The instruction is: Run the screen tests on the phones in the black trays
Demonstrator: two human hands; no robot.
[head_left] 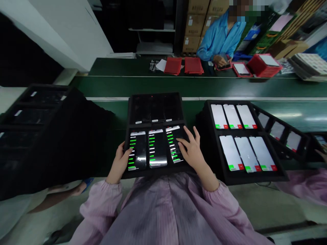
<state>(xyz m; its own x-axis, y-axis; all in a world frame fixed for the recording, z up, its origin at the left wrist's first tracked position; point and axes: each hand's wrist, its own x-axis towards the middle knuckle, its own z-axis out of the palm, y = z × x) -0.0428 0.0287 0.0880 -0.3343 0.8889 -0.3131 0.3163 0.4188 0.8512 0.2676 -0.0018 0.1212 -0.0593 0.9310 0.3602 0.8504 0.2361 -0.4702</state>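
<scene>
A black foam tray (129, 112) lies in front of me with phones in two rows. The near row holds three lit phones showing green and white lines; the far row's phones are dark. My left hand (120, 162) grips the tray's left edge, its thumb resting on the left phone (137, 153). My right hand (192, 148) lies open with spread fingers on the right phone (172, 139). The middle phone (157, 148) is untouched.
A second black tray (281, 173) of white-screened phones sits at my right, more trays beyond it. A tall stack of black trays (51, 136) stands at my left. Across the green conveyor (153, 86), a person in blue handles a phone among red trays (173, 65).
</scene>
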